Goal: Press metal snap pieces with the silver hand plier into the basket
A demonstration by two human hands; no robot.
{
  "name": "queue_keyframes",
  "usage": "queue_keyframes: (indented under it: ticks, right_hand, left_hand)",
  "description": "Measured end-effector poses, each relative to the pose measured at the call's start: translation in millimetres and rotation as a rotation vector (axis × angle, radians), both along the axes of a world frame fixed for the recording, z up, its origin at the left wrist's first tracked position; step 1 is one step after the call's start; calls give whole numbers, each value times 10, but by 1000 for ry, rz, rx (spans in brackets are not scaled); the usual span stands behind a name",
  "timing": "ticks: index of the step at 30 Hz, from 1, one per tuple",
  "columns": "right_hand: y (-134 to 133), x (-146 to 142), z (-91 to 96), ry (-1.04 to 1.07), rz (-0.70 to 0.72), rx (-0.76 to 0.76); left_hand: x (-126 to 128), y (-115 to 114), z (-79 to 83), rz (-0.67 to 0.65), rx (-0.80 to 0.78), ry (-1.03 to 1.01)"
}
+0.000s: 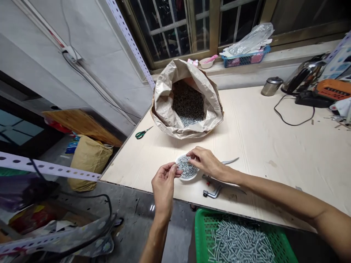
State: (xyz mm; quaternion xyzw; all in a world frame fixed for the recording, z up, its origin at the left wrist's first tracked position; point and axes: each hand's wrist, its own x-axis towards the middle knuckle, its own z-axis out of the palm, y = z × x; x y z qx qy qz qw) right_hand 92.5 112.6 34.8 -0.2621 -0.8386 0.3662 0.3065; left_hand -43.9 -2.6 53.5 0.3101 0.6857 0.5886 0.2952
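Note:
A small white dish (187, 176) full of silvery screws sits near the front edge of the pale wooden table (274, 146). My left hand (163, 182) hovers at the dish's left side with thumb and fingers pinched on a small screw. My right hand (205, 160) reaches over the dish from the right, its fingertips pinched together among the screws on top. Whatever those fingertips hold is too small to make out.
An open paper sack (186, 100) of dark and silver screws stands behind the dish. Green scissors (143, 133) lie to the left, metal tools (212, 191) under my right wrist. A green basket (241, 237) of screws sits below the table edge. A kettle (303, 76), cable and tin stand far right.

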Motion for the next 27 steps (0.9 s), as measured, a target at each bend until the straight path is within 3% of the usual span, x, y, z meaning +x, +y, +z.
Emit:
queue_keyframes:
  ticks: [4,9,16,23,27]
  right_hand:
    - [-163,646,-46,-313,74,113]
    - [-518,1319,-373,-631,-18,163]
    - [-577,1351,-551,-659,-38,220]
    - [-700,1406,-817,-436,-119,511]
    - [-740,1423,-829,-373,-123,607]
  left_hand:
    - [149,-221,-55,-149,-136,169]
    - [356,-254,-260,-379,-189,397]
    - [461,-5,-381,-641,-289,556]
    - [434,-9,-323,-659,-392,572]
    - [437,-50,-328,-648,-421,557]
